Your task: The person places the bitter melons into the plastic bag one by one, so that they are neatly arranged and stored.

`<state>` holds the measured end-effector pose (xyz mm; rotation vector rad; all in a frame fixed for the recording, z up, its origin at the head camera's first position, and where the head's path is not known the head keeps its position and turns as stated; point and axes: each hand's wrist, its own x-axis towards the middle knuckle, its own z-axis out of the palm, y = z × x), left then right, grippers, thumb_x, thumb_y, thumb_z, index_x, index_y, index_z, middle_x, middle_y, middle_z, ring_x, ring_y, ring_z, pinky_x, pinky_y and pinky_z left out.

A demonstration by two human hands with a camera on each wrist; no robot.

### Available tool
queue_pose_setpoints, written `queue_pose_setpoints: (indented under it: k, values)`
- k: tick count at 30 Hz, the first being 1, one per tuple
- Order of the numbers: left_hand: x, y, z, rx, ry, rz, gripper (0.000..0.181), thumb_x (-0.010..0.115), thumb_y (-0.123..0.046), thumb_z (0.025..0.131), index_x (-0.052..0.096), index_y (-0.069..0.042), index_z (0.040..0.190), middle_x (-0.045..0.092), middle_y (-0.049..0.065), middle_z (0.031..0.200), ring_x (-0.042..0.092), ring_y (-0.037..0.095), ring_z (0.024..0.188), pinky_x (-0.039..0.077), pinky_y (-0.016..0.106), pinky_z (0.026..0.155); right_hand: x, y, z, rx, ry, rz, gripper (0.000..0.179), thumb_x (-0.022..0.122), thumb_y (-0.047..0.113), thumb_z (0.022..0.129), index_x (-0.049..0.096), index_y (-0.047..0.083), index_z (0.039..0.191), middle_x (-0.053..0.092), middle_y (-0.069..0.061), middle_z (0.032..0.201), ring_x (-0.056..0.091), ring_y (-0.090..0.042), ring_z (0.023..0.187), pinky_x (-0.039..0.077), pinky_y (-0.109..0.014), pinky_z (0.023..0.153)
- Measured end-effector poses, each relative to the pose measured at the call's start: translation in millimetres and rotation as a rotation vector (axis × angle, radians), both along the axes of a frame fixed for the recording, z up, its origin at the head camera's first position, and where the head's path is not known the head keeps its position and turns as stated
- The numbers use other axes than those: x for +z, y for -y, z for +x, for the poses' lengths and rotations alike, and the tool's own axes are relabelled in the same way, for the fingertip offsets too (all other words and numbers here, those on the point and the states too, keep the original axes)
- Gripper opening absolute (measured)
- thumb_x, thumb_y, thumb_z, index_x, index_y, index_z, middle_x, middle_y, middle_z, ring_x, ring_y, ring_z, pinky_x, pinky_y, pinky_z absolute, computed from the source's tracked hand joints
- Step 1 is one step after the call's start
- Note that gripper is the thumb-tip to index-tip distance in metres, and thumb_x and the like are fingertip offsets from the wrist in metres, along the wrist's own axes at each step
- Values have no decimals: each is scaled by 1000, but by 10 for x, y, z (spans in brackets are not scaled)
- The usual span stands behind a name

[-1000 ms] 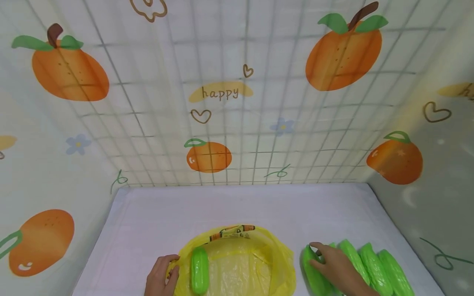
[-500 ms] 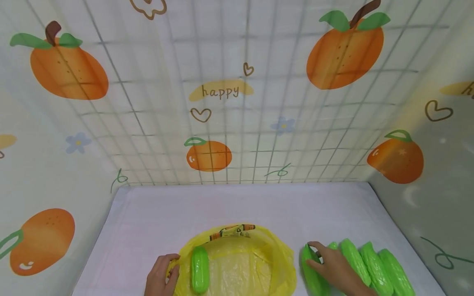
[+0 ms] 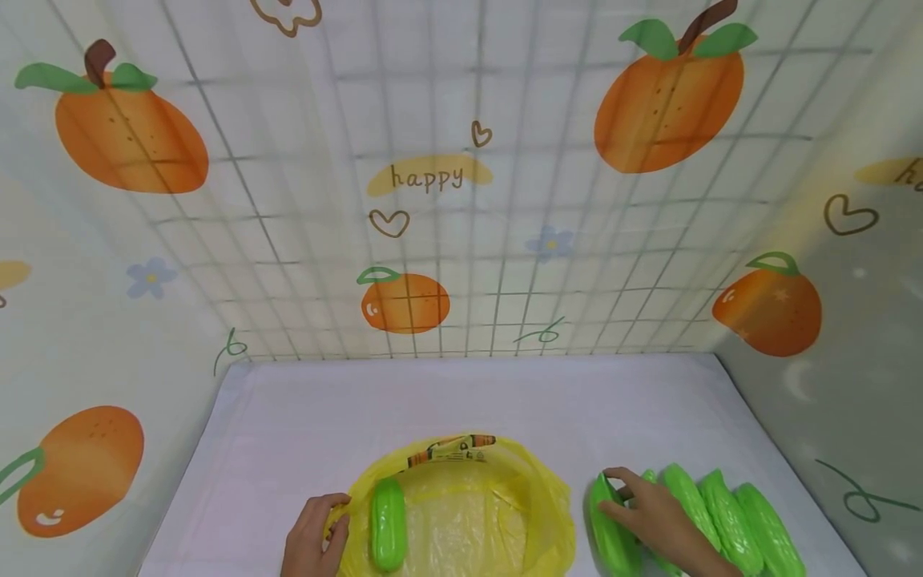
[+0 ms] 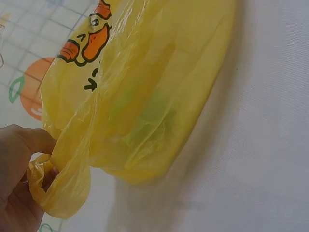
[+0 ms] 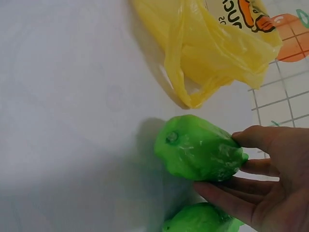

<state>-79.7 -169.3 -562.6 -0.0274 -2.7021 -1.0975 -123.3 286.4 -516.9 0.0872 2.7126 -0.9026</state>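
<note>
Beside the yellow bag (image 3: 551,521), right hand (image 3: 652,513) fingers clamp 1 green item (image 3: 610,535) — glossy, might slip; left hand (image 3: 314,535) fingers pinch bag handle (image 4: 72,188).

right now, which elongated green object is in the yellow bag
The shiny green elongated object at far left, inside the yellow plastic bag; the other green objects are outside.

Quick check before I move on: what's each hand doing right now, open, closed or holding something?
Left hand: closed, holding the yellow bag.
Right hand: closed, holding the green item nearest the bag.
</note>
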Motion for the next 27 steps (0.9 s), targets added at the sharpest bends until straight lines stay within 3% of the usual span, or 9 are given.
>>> queue_pose_setpoints:
  k: [9, 27]
  values:
    - [13, -5, 1, -4, 4, 3, 20, 68, -3, 91, 65, -12, 109, 58, -2, 100, 49, -1, 75, 49, 20, 62, 65, -30, 16, -42, 22, -98, 63, 77, 32, 88, 53, -2, 135, 68, -20, 104, 67, -29, 85, 56, -36, 55]
    - [47, -11, 8, 1, 58, -2, 18, 66, -4, 93, 64, -11, 110, 57, -1, 100, 49, 1, 76, 50, 20, 63, 174, -32, -24, -79, 47, -143, 71, 78, 39, 85, 51, 0, 138, 67, -21, 108, 67, -29, 87, 57, -37, 56]
